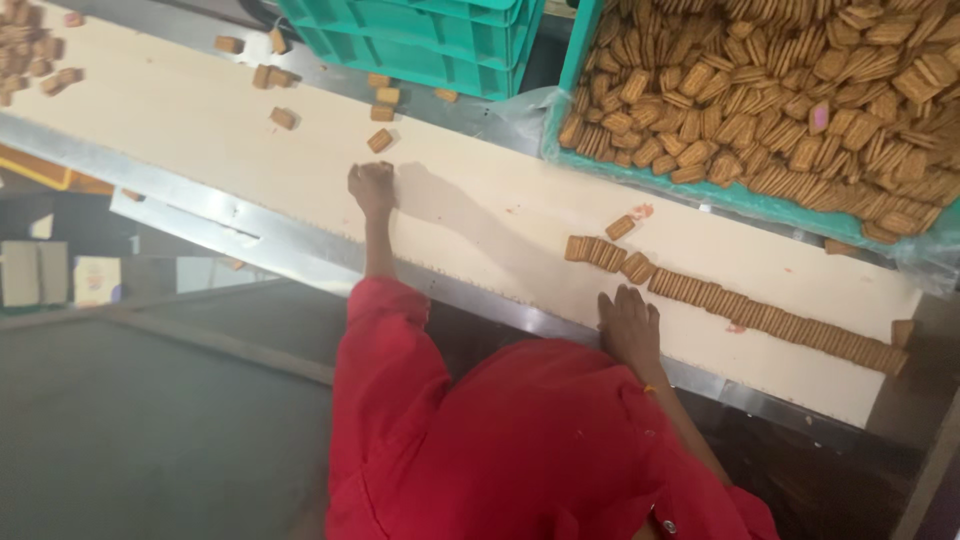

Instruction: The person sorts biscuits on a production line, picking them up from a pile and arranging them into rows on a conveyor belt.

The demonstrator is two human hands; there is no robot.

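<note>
My left hand [372, 187] rests on the cream conveyor belt [190, 120] with its fingers curled under, and nothing shows in it. A loose brown biscuit [380, 140] lies just beyond it. My right hand [629, 326] lies flat on the belt's near edge with its fingers spread, just below the left end of a long row of biscuits [760, 318] standing on edge. The fingertips are close to that row but apart from it. Both arms are in red sleeves.
A teal crate [566, 90] heaped with biscuits stands at the back right, and stacked teal crates [420, 40] stand behind the belt. Scattered biscuits [270, 78] lie up the belt to the left. A metal rail [200, 205] runs along the near edge.
</note>
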